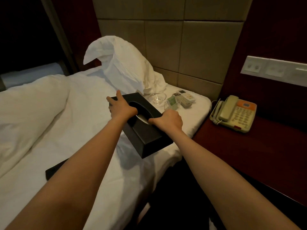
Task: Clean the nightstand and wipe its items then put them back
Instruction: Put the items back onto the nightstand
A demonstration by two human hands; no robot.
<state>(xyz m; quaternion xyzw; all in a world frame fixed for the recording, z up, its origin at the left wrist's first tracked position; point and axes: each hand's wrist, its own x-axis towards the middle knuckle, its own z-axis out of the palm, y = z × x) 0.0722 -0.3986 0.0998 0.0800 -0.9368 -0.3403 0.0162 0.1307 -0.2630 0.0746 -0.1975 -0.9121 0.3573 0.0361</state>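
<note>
Now: both hands on the tissue box, over the bed

Currently the black tissue box (146,133) is sitting slantwise on the white sheet of the bed (86,123), close to the mattress edge that is facing the nightstand (240,150). Whether it is resting its full weight or being lifted slightly, I cannot tell.

- Left hand (122,107) is lying over the box's far end, palm down on the top, fingers spread toward the far corner. Whether the fingertips are hooking over the edge is not readable.
- Right hand (167,120) is gripping the box's right long side: fingers curling over the outer edge, thumb pressing at the rim of the oval opening.
- Both forearms are reaching out bare from the bottom of the view.

Other items are lying on the sheet just beyond the box: a clear glass dish (157,97), a small stand holding a green card (172,102), and a pale remote (186,98) beside it. A white pillow (124,63) is slumping against the padded headboard (182,39). The duvet (33,105) is bunching at left. A flat dark object (54,171) is showing partly from under the left forearm; I cannot tell what it is.

On the dark red nightstand top, a beige telephone (235,113) is sitting toward the back, handset on its cradle.
</note>
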